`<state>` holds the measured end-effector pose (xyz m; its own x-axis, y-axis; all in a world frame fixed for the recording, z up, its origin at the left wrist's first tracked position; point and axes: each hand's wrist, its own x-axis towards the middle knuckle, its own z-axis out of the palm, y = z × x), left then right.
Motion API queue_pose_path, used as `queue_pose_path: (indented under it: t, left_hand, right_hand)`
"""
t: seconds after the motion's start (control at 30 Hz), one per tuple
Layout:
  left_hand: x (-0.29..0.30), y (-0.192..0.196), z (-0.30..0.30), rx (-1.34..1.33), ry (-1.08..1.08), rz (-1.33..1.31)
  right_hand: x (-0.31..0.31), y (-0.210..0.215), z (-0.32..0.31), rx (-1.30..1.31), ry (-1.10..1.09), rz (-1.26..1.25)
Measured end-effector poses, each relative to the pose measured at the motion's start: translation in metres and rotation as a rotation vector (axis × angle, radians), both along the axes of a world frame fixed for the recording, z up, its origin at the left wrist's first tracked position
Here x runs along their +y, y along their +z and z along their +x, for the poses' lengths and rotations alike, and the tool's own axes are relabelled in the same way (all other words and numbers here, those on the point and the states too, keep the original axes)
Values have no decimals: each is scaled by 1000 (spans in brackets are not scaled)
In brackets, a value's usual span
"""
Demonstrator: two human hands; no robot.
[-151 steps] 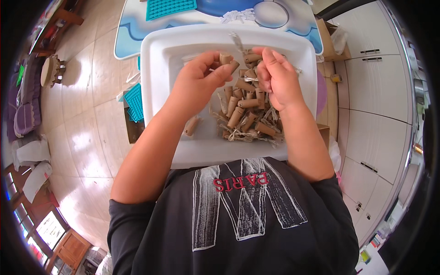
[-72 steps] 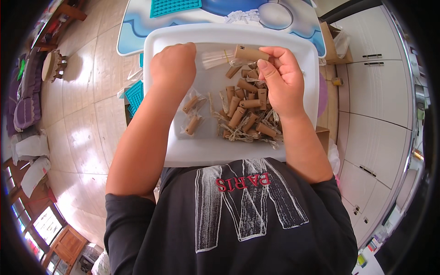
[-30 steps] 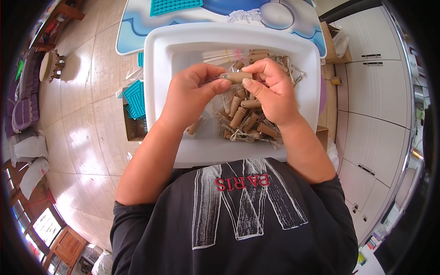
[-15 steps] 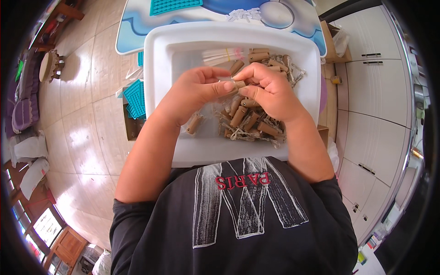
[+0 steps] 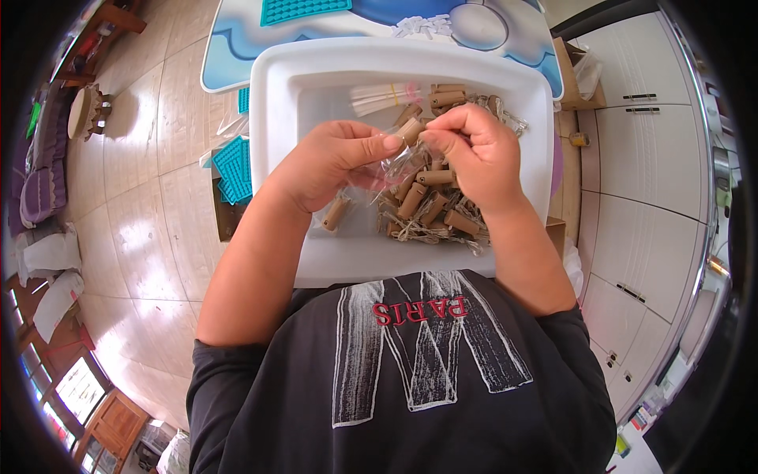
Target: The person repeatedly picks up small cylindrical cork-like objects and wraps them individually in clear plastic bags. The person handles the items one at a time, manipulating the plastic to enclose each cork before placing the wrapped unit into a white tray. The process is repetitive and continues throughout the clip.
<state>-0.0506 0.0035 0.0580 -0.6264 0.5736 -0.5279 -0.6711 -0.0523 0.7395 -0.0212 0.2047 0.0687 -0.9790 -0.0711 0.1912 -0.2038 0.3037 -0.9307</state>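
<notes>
Over a white plastic tub (image 5: 272, 87), my left hand (image 5: 328, 154) is closed on a brown cork-shaped string light (image 5: 411, 131), its thumb on the cork body. Clear plastic film (image 5: 387, 172) hangs crinkled beneath this hand. My right hand (image 5: 483, 158) pinches at the cork's right end; what lies between its fingertips is too small to make out. Below and right of the hands is a pile of similar cork lights (image 5: 412, 202) with tangled thin wires. One more cork light (image 5: 336, 213) lies apart, near my left wrist.
A banded bundle of pale, slim strips (image 5: 380, 99) lies at the tub's back. Beyond, a blue-and-white table (image 5: 229, 51) carries a teal grid tray (image 5: 304, 9) and small white pieces (image 5: 422, 28). More teal trays (image 5: 233, 170) stand left; a cardboard box (image 5: 580, 75) stands right.
The cork light in my left hand has tilted upward, and clear film now shows below it. My right hand has shifted slightly right, its fingers drawn tighter together.
</notes>
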Motion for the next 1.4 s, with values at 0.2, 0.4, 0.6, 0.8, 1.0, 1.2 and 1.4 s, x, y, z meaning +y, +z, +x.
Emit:
queue_pose_path:
  t: [0.2,0.4,0.6,0.8,1.0,1.2,1.4]
  left_hand:
    - [5,1,2,-9,112,104]
    - [9,5,3,-21,301,113]
    - [19,-3,9,60,369,82]
    - [23,5,10,166,378,26]
    - [20,1,8,298,337,-24]
    - [28,4,15,279,324,-34]
    - [32,2,21,375,249,-44]
  right_hand:
    - [-6,2,3,144,146,194]
    - [-3,-8,4,-184,230,-63]
    - [-4,-3,-3,-361,36,-211]
    - [-1,-16,-5,-425,90,-368]
    - [5,-10,-7,-323,-32,-200]
    - [-8,1,-4,314,-103,193]
    - [-13,-9,-7,394,-89,289]
